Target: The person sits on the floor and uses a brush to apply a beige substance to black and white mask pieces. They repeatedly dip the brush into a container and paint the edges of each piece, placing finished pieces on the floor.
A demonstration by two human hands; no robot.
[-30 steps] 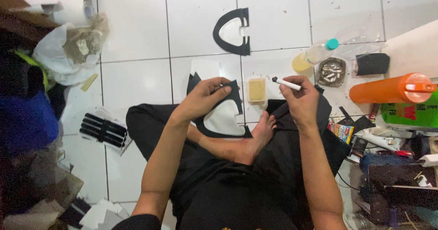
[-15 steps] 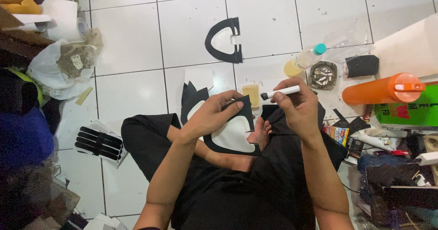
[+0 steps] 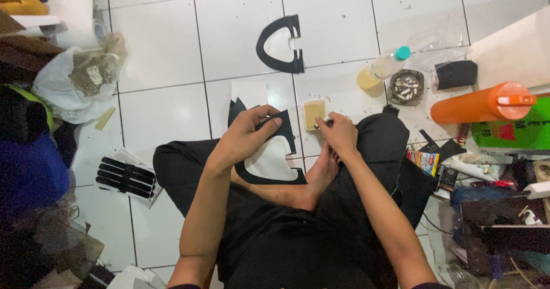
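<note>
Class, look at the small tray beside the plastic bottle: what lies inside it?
The small tray near the plastic bottle holds a heap of pale stubs, probably cigarette ends. They cover its floor, so anything beneath cannot be seen.

The person wears black trousers [image 3: 286,243], with bare forearms, bare hands and one bare foot [image 3: 321,171] showing mid-frame.

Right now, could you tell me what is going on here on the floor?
A person sits cross-legged on the white tiled floor. Their left hand holds a black U-shaped cut-out piece over their lap. Their right hand grips a white pen-like tool, its tip at a small tan pot. A matching black piece lies on the tiles ahead, with a bottle and an ashtray nearby.
</note>
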